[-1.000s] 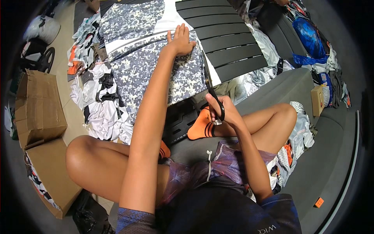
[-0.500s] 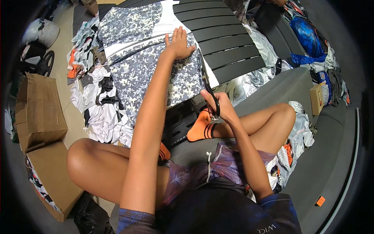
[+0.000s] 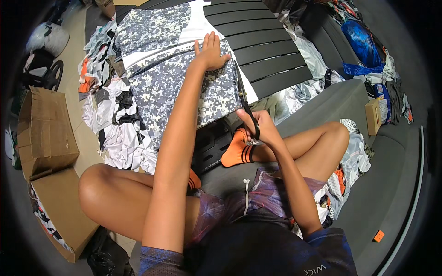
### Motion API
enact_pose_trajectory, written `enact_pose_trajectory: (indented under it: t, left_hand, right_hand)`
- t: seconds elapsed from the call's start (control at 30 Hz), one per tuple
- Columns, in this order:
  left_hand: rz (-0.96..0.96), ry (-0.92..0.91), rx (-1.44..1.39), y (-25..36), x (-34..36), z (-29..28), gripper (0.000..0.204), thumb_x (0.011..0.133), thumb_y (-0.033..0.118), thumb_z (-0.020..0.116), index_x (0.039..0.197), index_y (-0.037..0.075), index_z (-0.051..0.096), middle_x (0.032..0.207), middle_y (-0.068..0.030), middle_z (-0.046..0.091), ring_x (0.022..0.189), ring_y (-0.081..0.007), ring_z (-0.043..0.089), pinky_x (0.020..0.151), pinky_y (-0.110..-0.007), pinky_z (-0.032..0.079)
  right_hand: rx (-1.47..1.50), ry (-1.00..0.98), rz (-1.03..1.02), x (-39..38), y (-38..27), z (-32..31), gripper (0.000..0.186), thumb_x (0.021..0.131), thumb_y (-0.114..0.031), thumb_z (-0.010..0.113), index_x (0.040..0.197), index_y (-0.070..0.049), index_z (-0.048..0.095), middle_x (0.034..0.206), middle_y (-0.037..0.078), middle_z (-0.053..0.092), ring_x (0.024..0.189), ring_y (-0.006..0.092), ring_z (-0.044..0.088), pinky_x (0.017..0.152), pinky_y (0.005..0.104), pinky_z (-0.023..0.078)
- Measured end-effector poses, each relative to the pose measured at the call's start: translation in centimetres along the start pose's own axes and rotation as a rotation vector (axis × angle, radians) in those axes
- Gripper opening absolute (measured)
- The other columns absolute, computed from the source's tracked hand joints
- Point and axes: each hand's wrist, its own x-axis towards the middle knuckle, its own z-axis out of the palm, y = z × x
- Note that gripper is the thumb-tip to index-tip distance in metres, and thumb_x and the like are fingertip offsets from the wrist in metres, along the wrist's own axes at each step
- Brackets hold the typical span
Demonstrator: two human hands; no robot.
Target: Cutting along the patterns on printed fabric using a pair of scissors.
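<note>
Grey-and-white camouflage fabric (image 3: pixel 161 96) with white sections (image 3: pixel 195 27) lies on a dark slatted table (image 3: pixel 271 50). My left hand (image 3: pixel 209 55) presses flat on the fabric near its upper right, fingers spread. In my right hand (image 3: pixel 260 126) is a pair of black-handled scissors (image 3: pixel 254 122), the blades lying along the fabric's right edge, beside a white layer that shows underneath. I cannot tell how far apart the blades are. My orange-socked foot (image 3: pixel 237 152) is just below that hand.
Piles of cloth scraps (image 3: pixel 122 138) lie left of the table, with open cardboard boxes (image 3: pixel 48 129) beyond. On the grey sofa (image 3: pixel 386 170) are more cloths (image 3: pixel 347 156), a small beige box (image 3: pixel 373 117) and an orange cube (image 3: pixel 378 236). A blue plastic bag (image 3: pixel 361 41) is at upper right.
My right hand and the scissors have moved slightly forward and left along the fabric's edge. My left hand stays spread on the fabric, appearing slightly lower in the picture.
</note>
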Motion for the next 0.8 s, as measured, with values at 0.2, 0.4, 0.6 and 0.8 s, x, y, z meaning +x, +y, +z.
enact_pose_trajectory:
  t: [0.2, 0.4, 0.6, 0.8]
  left_hand:
    - [0.011, 0.02, 0.005, -0.1, 0.1, 0.2, 0.093, 0.087, 0.058, 0.051, 0.152, 0.002, 0.012, 0.161, -0.0142, 0.004, 0.149, -0.0251, 0.0, 0.116, -0.054, -0.001]
    - [0.004, 0.019, 0.002, 0.0, 0.0, 0.2, 0.094, 0.087, 0.057, 0.051, 0.152, 0.002, 0.012, 0.161, -0.0141, 0.004, 0.149, -0.0249, 0.0, 0.116, -0.054, -0.001]
    - [0.01, 0.018, -0.009, -0.1, -0.1, 0.1, 0.094, 0.087, 0.057, 0.051, 0.152, 0.001, 0.013, 0.161, -0.0142, 0.004, 0.149, -0.0249, 0.0, 0.116, -0.053, -0.002]
    - [0.01, 0.022, -0.015, 0.0, -0.1, 0.2, 0.094, 0.087, 0.057, 0.051, 0.152, 0.001, 0.013, 0.161, -0.0145, 0.004, 0.149, -0.0244, 0.0, 0.116, -0.053, -0.002]
  right_hand:
    - [0.182, -0.038, 0.047, -0.4, -0.2, -0.2, 0.065, 0.091, -0.058, 0.055, 0.052, -0.006, 0.048, 0.046, 0.002, 0.048, 0.04, 0.0102, 0.05, 0.043, 0.0239, 0.04]
    - [0.11, -0.011, 0.038, 0.3, -0.8, -0.2, 0.066, 0.09, -0.059, 0.056, 0.052, -0.006, 0.049, 0.046, 0.002, 0.048, 0.04, 0.0098, 0.05, 0.043, 0.0233, 0.039]
    - [0.059, 0.004, 0.037, 0.3, -0.9, -0.1, 0.066, 0.089, -0.059, 0.057, 0.052, -0.006, 0.049, 0.046, 0.002, 0.049, 0.04, 0.0101, 0.051, 0.041, 0.0241, 0.039]
    - [0.067, 0.023, 0.03, -0.1, -0.2, 0.3, 0.066, 0.089, -0.059, 0.058, 0.051, -0.006, 0.049, 0.046, 0.002, 0.049, 0.04, 0.0104, 0.051, 0.04, 0.0248, 0.039]
